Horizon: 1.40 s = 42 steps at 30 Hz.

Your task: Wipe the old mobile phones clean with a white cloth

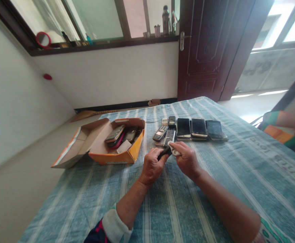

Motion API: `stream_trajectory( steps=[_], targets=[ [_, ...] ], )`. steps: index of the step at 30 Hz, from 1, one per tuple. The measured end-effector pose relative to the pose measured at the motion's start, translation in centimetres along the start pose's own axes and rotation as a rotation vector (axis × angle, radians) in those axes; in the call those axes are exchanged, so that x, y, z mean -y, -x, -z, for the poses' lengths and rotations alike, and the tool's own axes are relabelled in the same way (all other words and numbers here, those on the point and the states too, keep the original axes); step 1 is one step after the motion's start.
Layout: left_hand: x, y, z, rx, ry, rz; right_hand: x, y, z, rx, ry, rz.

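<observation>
Phone (164, 154) just below the frame's centre, gripped in the left hand (152, 165).
Right hand (188, 160) pinches a cloth (175, 151) at its end; box (137, 146) left of centre.

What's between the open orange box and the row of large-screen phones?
In the head view, a cluster of small phones, some with keypads showing, lies between the orange box and the large-screen phones.

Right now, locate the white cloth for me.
In the head view, the white cloth is just right of centre, pinched in the right hand, beside the dark object that the left hand holds.
</observation>
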<state>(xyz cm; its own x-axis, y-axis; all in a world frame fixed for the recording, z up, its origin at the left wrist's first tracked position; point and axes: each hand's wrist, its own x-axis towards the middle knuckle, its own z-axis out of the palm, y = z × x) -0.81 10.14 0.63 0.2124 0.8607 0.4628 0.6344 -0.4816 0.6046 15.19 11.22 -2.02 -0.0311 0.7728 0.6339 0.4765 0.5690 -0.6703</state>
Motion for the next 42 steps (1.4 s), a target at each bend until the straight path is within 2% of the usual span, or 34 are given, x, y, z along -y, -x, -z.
stream_trajectory(
  steps=[4,8,14,18,23,28,32,42],
  targets=[
    [0.0,0.0,0.1,-0.011,0.009,-0.014,-0.1,0.2,-0.2,0.034,-0.001,-0.006],
    [0.1,0.0,0.1,-0.033,0.025,0.021,-0.3,0.1,-0.3,0.023,-0.059,-0.139],
    [0.5,0.1,-0.1,-0.036,0.116,0.101,0.6,-0.3,-0.1,0.053,-0.535,-0.501],
    [0.5,0.0,-0.1,-0.023,0.130,0.108,0.8,-0.4,-0.3,0.034,-0.754,-0.619],
    [0.3,-0.2,0.2,-0.018,0.115,0.083,0.9,-0.6,-0.2,-0.043,-0.581,-0.490],
    [0.0,-0.2,0.2,-0.037,0.118,0.034,1.5,-0.9,0.3,-0.118,-0.283,-0.223],
    [-0.1,-0.3,0.4,-0.052,0.061,0.026,1.9,-0.8,0.5,-0.096,-0.103,-0.025],
    [-0.4,-0.2,0.5,-0.043,-0.070,-0.026,2.8,-0.4,0.7,-0.086,0.085,0.175]
  ],
)
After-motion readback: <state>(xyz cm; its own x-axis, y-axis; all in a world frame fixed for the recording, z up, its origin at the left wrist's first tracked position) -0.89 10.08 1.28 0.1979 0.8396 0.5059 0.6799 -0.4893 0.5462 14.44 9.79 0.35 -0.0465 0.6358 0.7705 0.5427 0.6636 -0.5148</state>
